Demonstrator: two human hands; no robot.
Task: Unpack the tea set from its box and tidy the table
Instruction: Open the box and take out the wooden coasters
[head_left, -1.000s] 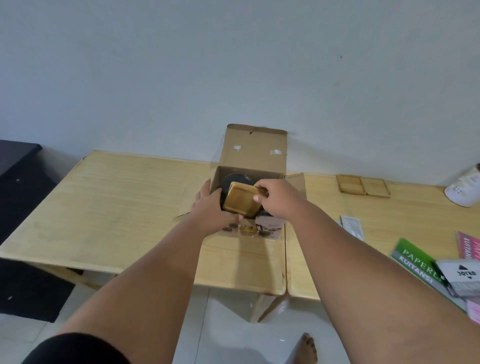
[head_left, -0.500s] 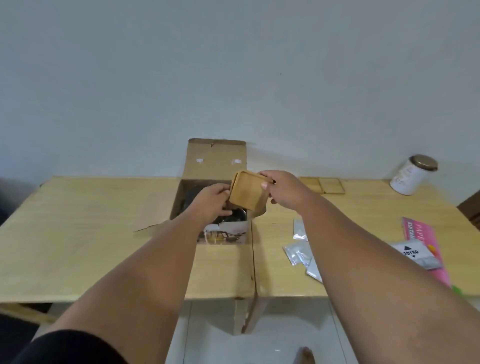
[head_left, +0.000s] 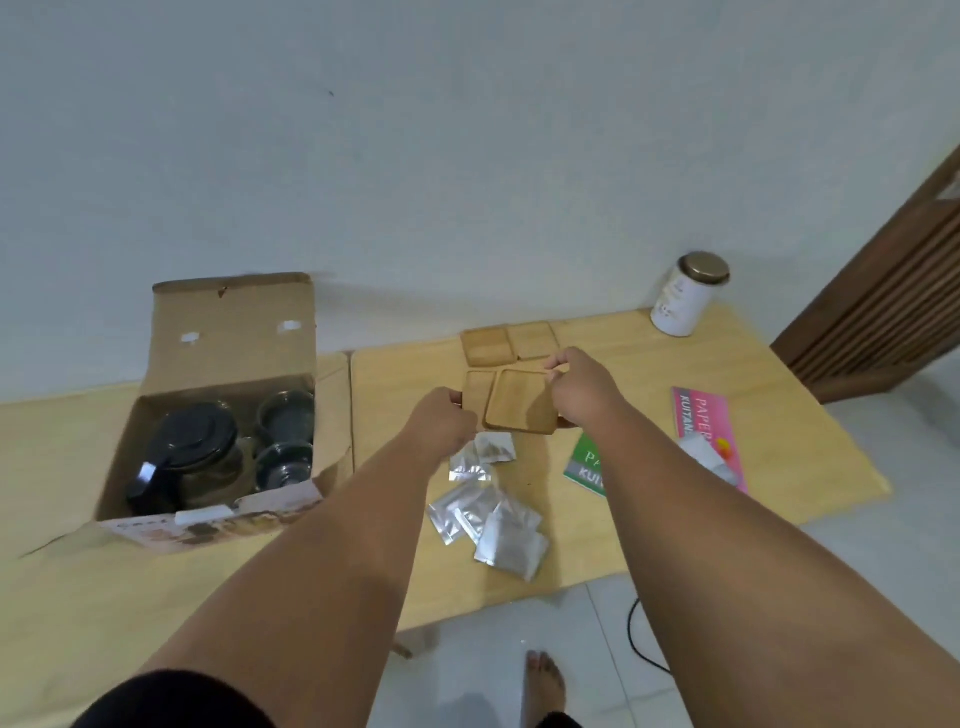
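Observation:
An open cardboard box (head_left: 228, 332) stands on the left table with a dark-lidded glass teapot (head_left: 189, 454) and two glass cups (head_left: 285, 415) inside. Over the right table my right hand (head_left: 582, 387) grips a square wooden coaster (head_left: 522, 402). My left hand (head_left: 441, 423) holds a second wooden coaster (head_left: 477, 392), partly tucked under the first. Two more coasters (head_left: 509, 343) lie flat side by side just behind them, near the wall.
Several silver sachets (head_left: 491, 506) lie scattered on the right table in front of my hands. A green booklet (head_left: 587, 465), a pink booklet (head_left: 701, 418) and a white canister with a brass lid (head_left: 683, 293) sit to the right. A wooden slatted door (head_left: 883, 312) stands at far right.
My hands carried the coasters out of the box and rightward over the right table, and separated them into two. The view swung right.

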